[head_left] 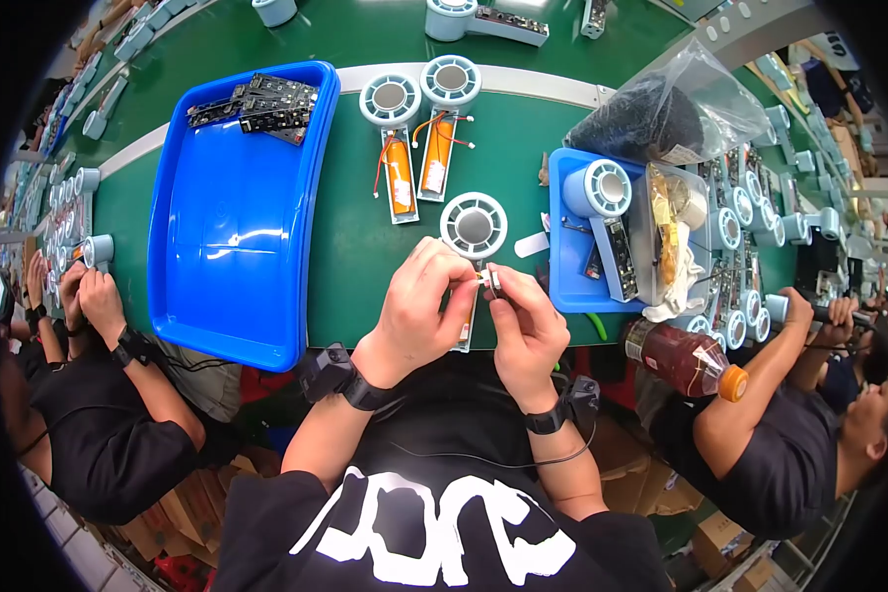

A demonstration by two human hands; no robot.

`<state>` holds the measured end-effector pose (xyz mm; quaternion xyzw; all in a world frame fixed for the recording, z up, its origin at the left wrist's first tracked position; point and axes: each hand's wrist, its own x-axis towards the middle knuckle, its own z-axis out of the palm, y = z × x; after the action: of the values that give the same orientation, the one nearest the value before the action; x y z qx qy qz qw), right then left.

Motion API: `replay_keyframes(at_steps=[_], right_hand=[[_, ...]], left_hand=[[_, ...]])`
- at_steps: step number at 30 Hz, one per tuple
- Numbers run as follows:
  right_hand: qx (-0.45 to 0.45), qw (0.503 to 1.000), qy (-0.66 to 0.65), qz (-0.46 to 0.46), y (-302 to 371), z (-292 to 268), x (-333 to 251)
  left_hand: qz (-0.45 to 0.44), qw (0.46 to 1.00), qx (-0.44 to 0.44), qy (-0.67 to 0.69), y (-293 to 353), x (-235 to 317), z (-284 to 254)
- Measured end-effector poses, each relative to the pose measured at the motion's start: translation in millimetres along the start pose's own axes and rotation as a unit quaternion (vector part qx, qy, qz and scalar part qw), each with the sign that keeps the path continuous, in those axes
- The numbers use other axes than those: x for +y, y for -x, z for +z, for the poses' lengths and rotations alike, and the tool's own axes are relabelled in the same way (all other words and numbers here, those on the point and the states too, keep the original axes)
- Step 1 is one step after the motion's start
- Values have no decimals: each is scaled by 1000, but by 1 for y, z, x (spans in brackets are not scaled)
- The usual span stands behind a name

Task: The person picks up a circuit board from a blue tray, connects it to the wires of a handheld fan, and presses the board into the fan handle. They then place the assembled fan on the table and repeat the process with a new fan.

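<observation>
My left hand (426, 304) and my right hand (525, 318) meet over the green bench (355, 247), fingertips pinching a small white connector with thin wires (487, 280). It belongs to a white handheld fan body (474, 227) lying under my hands, round head away from me, handle hidden beneath my fingers. Two more open fan bodies (390, 104) (450, 84) with orange batteries and red wires lie farther back.
A large blue tray (227, 237) at left holds dark circuit boards (261, 99) at its far end. A smaller blue tray (574, 276) at right holds a fan and parts. A clear bag (661, 109), a drink bottle (686, 360), and co-workers on both sides.
</observation>
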<state>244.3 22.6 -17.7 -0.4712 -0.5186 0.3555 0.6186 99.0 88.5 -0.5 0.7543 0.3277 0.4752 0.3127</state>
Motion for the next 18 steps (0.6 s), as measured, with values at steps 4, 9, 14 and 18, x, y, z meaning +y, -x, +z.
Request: replay_keyframes(at_steps=[4, 9, 14, 18], right_hand=[[7, 1000, -2, -14, 2, -1, 1], [13, 1000, 11, -17, 2, -1, 2], [3, 999, 46, -29, -1, -1, 2], [-13, 998, 61, -26, -4, -3, 0]], left_hand=[[-17, 1000, 4, 12, 2, 1, 3], [-36, 999, 13, 29, 1, 2, 5], [-28, 999, 6, 18, -1, 1, 1], [-43, 999, 13, 18, -3, 3, 0]])
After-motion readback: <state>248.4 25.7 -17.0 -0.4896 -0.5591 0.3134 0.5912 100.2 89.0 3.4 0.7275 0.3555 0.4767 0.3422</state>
